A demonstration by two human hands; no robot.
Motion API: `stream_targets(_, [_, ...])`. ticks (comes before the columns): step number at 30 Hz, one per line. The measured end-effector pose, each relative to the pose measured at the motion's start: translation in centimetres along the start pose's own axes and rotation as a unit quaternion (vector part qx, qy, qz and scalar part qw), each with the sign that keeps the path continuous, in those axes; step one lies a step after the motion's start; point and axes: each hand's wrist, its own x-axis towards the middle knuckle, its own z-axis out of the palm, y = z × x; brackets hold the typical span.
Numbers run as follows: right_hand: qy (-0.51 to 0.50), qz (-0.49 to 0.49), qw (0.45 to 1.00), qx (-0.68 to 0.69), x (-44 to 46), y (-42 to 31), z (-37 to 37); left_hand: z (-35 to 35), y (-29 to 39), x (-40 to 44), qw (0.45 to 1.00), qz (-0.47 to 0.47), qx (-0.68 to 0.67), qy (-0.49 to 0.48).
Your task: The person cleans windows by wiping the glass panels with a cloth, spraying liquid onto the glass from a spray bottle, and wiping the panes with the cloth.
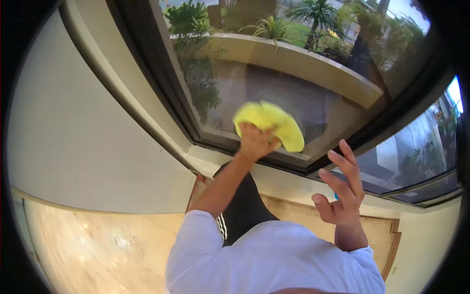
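A yellow cloth (271,120) lies spread against the lower part of a window pane (235,83). My left hand (257,141) presses on the cloth near its lower left edge, with the fingers partly over the fabric and slightly blurred. To the right, my right hand (342,188) is raised in front of the dark window frame (313,169), its fingers apart and holding nothing. A small blue thing shows partly behind my right hand; I cannot make out what it is.
A white curved panel (98,127) stands on the left. Below is a light, shiny floor (107,245). A second window (406,152) is on the right. Outside the glass are a low planter wall (293,61) and plants.
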Motion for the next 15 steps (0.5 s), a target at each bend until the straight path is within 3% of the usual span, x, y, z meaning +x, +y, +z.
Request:
stream_targets(1, [-0.011, 0.002, 1.000, 0.006, 0.3, 0.1, 0.5, -1.8, -1.7, 2.1, 0.993, -0.112, 0.032, -0.007])
stream_targets(3, [-0.015, -0.021, 1.000, -0.001, 1.0, 0.3, 1.6, -5.5, -6.2, 7.8, 0.958, -0.232, -0.011, 0.165])
stream_targets(4, [-0.026, -0.042, 0.999, 0.002, 1.5, 0.1, 2.6, -6.8, -7.6, 9.3, 0.940, -0.246, -0.046, 0.231])
stream_targets(5, [-0.029, -0.041, 0.999, 0.001, 2.1, -0.4, 3.6, -6.3, -8.3, 7.6, 0.940, -0.249, -0.047, 0.230])
stream_targets(8, [-0.116, -0.099, 0.987, -0.044, 3.6, -2.2, 7.5, 2.2, -9.3, -5.3, 0.799, -0.506, -0.119, 0.302])
stream_targets(10, [-0.141, -0.103, 0.983, -0.053, 2.9, -1.0, 11.7, 8.6, -9.2, -15.1, 0.747, -0.619, -0.136, 0.203])
stream_targets(11, [-0.196, -0.090, 0.971, -0.106, 2.3, -0.2, 13.8, 9.4, -7.8, -16.2, 0.751, -0.622, -0.133, 0.177])
stream_targets(12, [-0.249, -0.075, 0.952, -0.159, 2.1, 0.4, 15.2, 8.0, -6.2, -14.0, 0.801, -0.556, -0.119, 0.186])
stream_targets(15, [-0.211, -0.045, 0.966, -0.144, 2.1, 2.2, 16.0, -0.4, -6.3, -3.3, 0.917, -0.329, -0.063, 0.215])
